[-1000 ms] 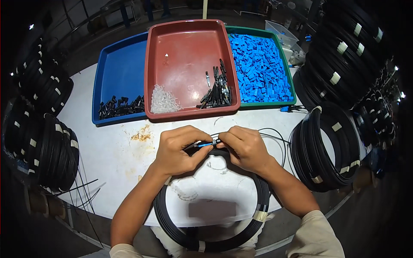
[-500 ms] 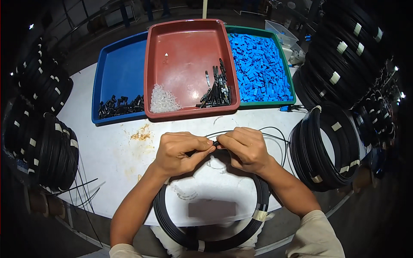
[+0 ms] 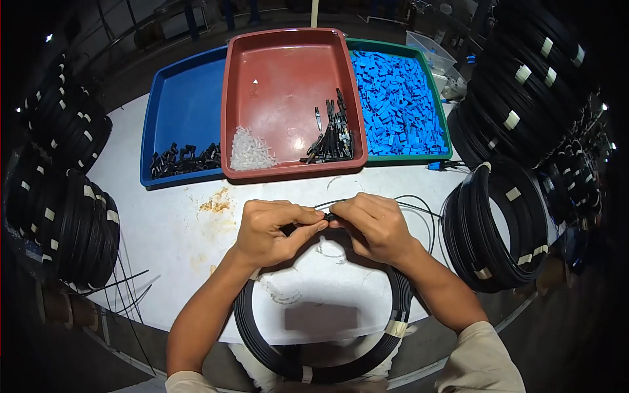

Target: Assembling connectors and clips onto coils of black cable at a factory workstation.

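Both grips pinched on a small black connector (image 3: 329, 215): left hand (image 3: 272, 229) and right hand (image 3: 375, 226) meet fingertip to fingertip above the white worktop (image 3: 164, 229), just over the black cable coil (image 3: 327, 327), red tray (image 3: 288, 98) behind.

This was an assembly workshop, a bench for cable work. A white table (image 3: 164, 242) carried three sorting trays side by side: a blue tray (image 3: 183, 111) with small black parts, a red tray (image 3: 288, 72) with clear and black pieces, and a green tray (image 3: 440, 118) heaped with blue connectors. Taped coils of black cable (image 3: 498, 223) (many, stacked on both sides) ringed the bench.
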{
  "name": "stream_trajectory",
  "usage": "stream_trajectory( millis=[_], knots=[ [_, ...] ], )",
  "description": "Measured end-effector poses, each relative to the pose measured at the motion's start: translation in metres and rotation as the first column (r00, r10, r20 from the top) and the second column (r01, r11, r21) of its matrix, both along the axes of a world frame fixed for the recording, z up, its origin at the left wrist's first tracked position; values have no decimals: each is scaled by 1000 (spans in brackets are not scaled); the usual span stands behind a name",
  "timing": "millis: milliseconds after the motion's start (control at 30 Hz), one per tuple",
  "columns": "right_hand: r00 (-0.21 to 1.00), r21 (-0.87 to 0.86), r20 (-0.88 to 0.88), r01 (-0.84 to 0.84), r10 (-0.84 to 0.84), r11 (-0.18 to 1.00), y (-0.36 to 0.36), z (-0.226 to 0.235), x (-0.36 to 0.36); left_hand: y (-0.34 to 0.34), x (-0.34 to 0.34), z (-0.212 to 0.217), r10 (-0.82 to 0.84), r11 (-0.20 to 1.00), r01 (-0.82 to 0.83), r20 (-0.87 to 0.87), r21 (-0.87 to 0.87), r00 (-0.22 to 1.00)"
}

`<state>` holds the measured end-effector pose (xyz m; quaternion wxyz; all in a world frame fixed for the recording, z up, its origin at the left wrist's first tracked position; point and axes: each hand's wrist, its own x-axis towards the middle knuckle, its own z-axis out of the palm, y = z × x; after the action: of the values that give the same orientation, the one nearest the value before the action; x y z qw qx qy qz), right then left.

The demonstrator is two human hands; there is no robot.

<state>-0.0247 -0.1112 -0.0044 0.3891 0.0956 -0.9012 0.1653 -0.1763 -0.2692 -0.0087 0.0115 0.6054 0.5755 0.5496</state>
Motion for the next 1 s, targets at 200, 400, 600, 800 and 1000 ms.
stream_trajectory(
  millis=[200,400,600,800,1000],
  knots=[
    [1000,29,7,16,-16,999,-1,0,2,4,-2,2,-95,992,106,-150,66,984],
    [992,-57,127,1,6,998,1,-4,1,2,-3,0,-102,990,119,-212,71,972],
    [998,-14,41,39,-39,999,-1,-3,0,3,0,2,-35,999,37,-80,26,996],
    [995,-4,96,37,-37,999,-1,-2,3,4,-4,-1,-113,990,126,-185,60,976],
    [994,-52,106,11,-6,999,0,-2,0,1,-1,3,-82,996,85,-165,13,983]
  ],
)
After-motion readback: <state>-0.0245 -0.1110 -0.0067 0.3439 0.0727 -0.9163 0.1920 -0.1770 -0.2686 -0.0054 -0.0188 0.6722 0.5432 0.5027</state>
